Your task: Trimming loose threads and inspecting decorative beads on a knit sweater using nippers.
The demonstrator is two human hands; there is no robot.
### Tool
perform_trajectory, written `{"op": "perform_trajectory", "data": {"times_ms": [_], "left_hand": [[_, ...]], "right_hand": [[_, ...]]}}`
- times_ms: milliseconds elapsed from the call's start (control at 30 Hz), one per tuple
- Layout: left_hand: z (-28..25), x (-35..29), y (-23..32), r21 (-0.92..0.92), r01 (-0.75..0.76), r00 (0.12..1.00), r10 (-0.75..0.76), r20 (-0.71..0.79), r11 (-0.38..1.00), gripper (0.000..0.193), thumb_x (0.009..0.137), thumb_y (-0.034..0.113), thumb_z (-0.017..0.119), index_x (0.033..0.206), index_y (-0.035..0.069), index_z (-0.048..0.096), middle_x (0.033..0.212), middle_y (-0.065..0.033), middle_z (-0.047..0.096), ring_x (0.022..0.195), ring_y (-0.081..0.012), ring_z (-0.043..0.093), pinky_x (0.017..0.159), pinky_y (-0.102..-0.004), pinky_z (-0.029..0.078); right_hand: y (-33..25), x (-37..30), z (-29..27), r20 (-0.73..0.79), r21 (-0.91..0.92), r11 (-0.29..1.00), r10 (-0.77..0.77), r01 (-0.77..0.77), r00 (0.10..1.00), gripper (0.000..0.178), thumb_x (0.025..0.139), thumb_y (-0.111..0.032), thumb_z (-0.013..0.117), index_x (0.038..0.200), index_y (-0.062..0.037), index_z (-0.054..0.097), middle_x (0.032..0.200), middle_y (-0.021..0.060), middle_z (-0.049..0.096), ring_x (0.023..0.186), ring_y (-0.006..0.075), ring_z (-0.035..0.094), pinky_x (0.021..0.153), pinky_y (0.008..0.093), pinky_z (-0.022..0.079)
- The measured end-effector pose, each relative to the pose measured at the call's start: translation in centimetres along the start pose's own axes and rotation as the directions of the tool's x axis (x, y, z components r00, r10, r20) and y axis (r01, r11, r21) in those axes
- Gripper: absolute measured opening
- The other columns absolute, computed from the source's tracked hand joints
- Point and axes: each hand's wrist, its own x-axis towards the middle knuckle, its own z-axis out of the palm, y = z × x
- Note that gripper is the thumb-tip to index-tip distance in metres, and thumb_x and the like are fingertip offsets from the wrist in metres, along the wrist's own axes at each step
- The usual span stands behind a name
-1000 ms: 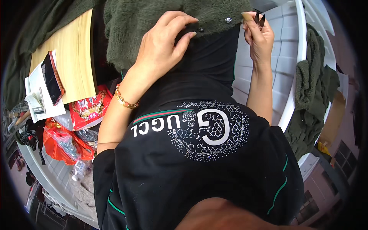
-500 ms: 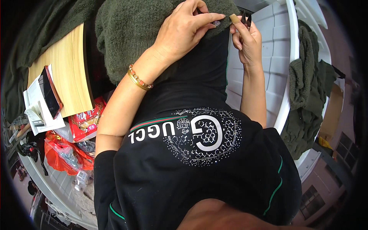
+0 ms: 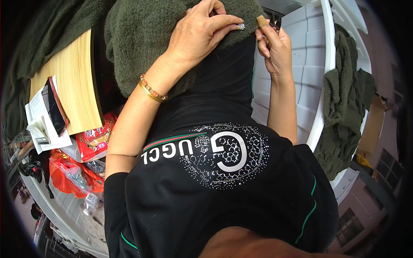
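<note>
My left hand, with a gold bracelet on its wrist, grips the edge of a dark green fuzzy garment lying over my lap. A small silver stud on that edge sits right at its fingertips. My right hand is just right of the stud and holds small black snips pointing up. One of its fingertips is wrapped in a tan plaster. The two hands almost touch.
A pale wooden board lies at the left with a dark phone and papers on it. Red plastic bags sit below it. At the right runs a white railing with more green garments draped over it.
My left hand has slid up and to the right along the garment's edge, closing on the right hand. The right hand with the snips has stayed near the stud.
</note>
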Motion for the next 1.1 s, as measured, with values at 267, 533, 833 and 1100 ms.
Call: {"op": "perform_trajectory", "data": {"times_ms": [267,533,833,1100], "left_hand": [[-1.1,2.2,3.6,0.284,0.249,0.908,-0.326,0.265,0.926,0.028,0.077,0.018,0.08,0.102,0.008,0.073,0.086,-0.0102,0.053,0.08,-0.027,0.056,0.07,-0.0385,0.048],[0.0,1.8,3.2,0.261,0.188,0.927,-0.26,0.272,0.947,0.016,0.077,0.007,0.074,0.09,0.002,0.067,0.083,-0.0117,0.052,0.078,-0.0291,0.055,0.07,-0.0388,0.047],[-0.9,-1.2,3.8,0.037,0.386,0.903,-0.386,0.19,0.922,0.013,0.085,0.003,0.072,0.097,0.003,0.069,0.097,-0.0081,0.067,0.09,-0.0235,0.066,0.077,-0.0309,0.054],[-1.0,-2.3,4.1,-0.067,0.507,0.857,-0.494,0.143,0.86,0.008,0.089,0.004,0.069,0.095,0.001,0.068,0.097,-0.0072,0.068,0.09,-0.0194,0.066,0.081,-0.03,0.053]], "right_hand": [[0.0,-1.1,-0.4,-0.005,-0.065,0.998,-0.001,0.001,1.0,0.021,0.1,-0.021,0.059,0.101,0.0004,0.061,0.074,0.0037,0.058,0.042,0.0023,0.036,0.038,0.0175,0.023],[-1.1,-2.5,-0.4,0.024,-0.117,0.992,-0.041,0.044,0.999,0.023,0.099,-0.023,0.061,0.098,0.0,0.063,0.071,0.0027,0.058,0.043,0.0015,0.035,0.039,0.0169,0.022],[-1.8,-3.9,0.8,0.168,-0.411,0.865,-0.239,0.288,0.956,0.022,0.097,-0.016,0.065,0.114,-0.0012,0.067,0.088,-0.001,0.061,0.073,0.0023,0.05,0.063,0.0164,0.038],[-2.4,-3.9,0.5,0.357,-0.68,0.559,-0.311,0.474,0.88,0.035,0.094,-0.013,0.068,0.128,-0.0068,0.066,0.094,-0.0006,0.059,0.082,0.007,0.052,0.072,0.0195,0.042]]}}
